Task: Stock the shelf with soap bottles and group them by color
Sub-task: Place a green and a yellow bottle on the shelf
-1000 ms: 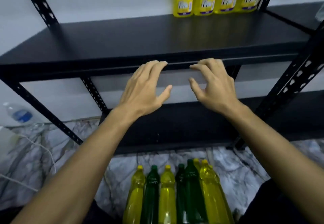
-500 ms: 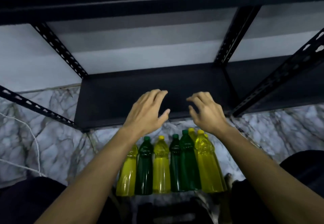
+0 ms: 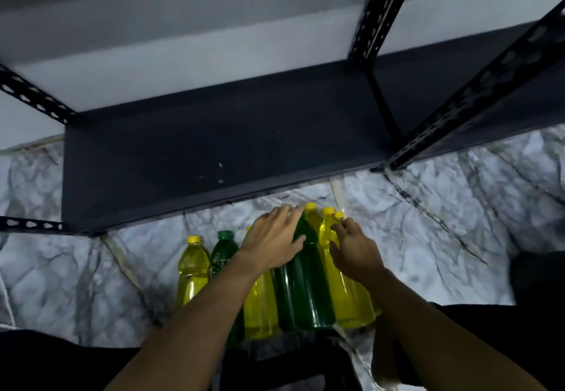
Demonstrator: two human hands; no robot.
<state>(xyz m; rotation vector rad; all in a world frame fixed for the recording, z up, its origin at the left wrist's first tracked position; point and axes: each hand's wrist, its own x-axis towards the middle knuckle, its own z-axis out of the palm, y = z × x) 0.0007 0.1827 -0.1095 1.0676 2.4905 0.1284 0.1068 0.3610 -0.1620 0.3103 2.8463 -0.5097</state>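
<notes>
We see a matt dark shelf (image 3: pixel 214 146) on black metal posts (image 3: pixel 477 94) punched with holes. The bottles, yellow (image 3: pixel 192 265) and green (image 3: pixel 302 286), are clear glossy plastic with smooth caps (image 3: pixel 225 233). The floor (image 3: pixel 428 237) looks like polished grey-veined marble. The wall (image 3: pixel 183 48) behind is plain and matt.

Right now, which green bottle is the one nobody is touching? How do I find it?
Look at the marble floor in front of the low black shelf, where a row of bottles stands. The untouched green bottle is second from the left end, beside the end yellow bottle. It alone shows a green cap.
</notes>
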